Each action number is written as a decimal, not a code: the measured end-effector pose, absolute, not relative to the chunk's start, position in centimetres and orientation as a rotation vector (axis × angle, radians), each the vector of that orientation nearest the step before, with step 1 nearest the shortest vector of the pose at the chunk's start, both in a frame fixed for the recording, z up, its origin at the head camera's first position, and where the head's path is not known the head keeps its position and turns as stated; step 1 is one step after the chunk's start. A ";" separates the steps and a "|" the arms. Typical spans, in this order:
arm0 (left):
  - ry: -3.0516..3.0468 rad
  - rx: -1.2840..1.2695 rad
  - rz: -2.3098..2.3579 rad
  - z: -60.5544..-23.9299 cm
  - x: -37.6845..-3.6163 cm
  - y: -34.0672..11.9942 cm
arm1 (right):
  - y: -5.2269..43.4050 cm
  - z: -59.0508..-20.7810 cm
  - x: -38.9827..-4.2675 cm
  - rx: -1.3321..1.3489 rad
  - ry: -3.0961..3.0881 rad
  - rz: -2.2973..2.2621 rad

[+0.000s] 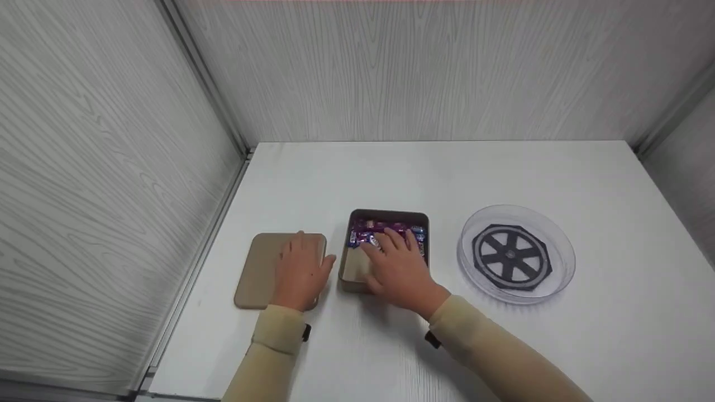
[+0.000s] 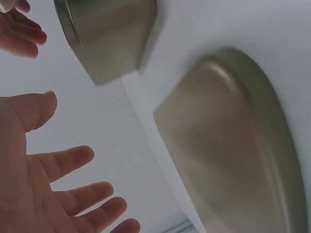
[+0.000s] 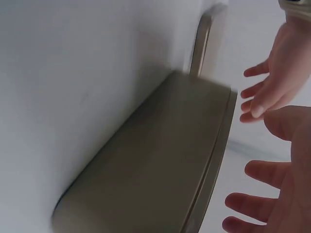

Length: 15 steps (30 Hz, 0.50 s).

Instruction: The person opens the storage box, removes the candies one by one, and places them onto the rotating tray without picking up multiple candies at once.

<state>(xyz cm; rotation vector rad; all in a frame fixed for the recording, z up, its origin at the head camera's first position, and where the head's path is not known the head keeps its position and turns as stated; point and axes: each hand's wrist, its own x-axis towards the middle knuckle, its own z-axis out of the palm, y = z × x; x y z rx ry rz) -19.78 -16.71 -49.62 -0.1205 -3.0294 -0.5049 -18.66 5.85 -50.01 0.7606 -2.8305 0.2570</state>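
Note:
A tan metal box [image 1: 353, 274] sits open at the middle of the white table, with purple and blue wrapped candies [image 1: 373, 228] in its far half. Its flat tan lid [image 1: 258, 268] lies just to the left. My left hand [image 1: 300, 268] is spread over the lid's right part; in the left wrist view the straight fingers [image 2: 73, 158] stand off the lid [image 2: 228, 145] with a gap. My right hand [image 1: 394, 259] reaches over the box, fingers straight above the candies and holding nothing. In the right wrist view the box's side [image 3: 155, 170] lies beside my right fingers [image 3: 262, 172].
A clear round plastic dish [image 1: 558, 279] with a black spoked wheel [image 1: 509, 254] in it stands to the right of the box. Grey wood-grain walls close the table on the left, back and right. The bare white tabletop [image 1: 435, 173] stretches behind the box.

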 end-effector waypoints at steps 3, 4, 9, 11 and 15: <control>-3.017 -0.242 -0.500 -49.5 -19.8 -14.3 | 9.4 -50.1 -18.2 0.667 -2.819 0.283; -3.012 -0.286 -0.488 -49.5 -19.8 -13.5 | 10.6 -50.2 -18.1 0.634 -2.821 0.297; -2.998 -0.504 -0.429 -49.6 -20.0 -9.7 | 16.5 -50.7 -17.3 0.464 -2.848 0.335; -3.004 -0.573 -0.413 -49.8 -20.3 -8.5 | 18.4 -50.9 -17.0 0.406 -2.865 0.340; -3.027 -0.657 -0.386 -50.2 -20.7 -6.5 | 21.0 -51.6 -16.5 0.321 -2.888 0.364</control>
